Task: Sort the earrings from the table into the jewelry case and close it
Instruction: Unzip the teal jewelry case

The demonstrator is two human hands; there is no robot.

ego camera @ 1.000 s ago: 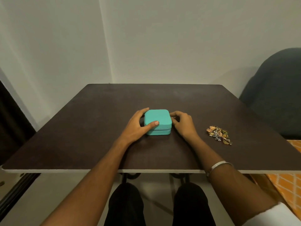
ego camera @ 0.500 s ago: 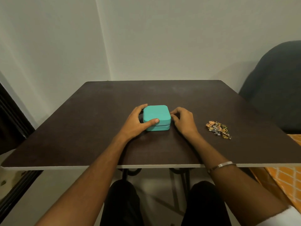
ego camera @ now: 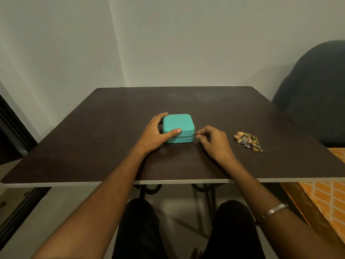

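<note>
The right hand [ego camera: 212, 141] sits just beside the near right corner of the jewelry case [ego camera: 178, 127], its fingertips pinched on the little metal zipper pull [ego camera: 196, 133] that sticks out there. The wrist rests low over the desk [ego camera: 112, 128], forearm running back toward the body, a silver bangle [ego camera: 277, 208] further up it. The left hand [ego camera: 158, 130] wraps the case's left side, fingers curled round the far edge and the thumb laid flat along the lid near the front, holding it down.

The case looks small and light, with a soft teal skin over a stiff shell, so I would expect it to skid on the smooth top unless it is pinned like this. The pull is the one place to take hold, and it is tiny, so a fingertip pinch suits it. The lid is still closed along its seam.

The earrings [ego camera: 247, 141] lie in a tangled heap well to the right of the case, gold and silver with bits of green. They seem thin and snaggy, likely to hook one another, so lifting one at a time by its body would be gentlest.
</note>
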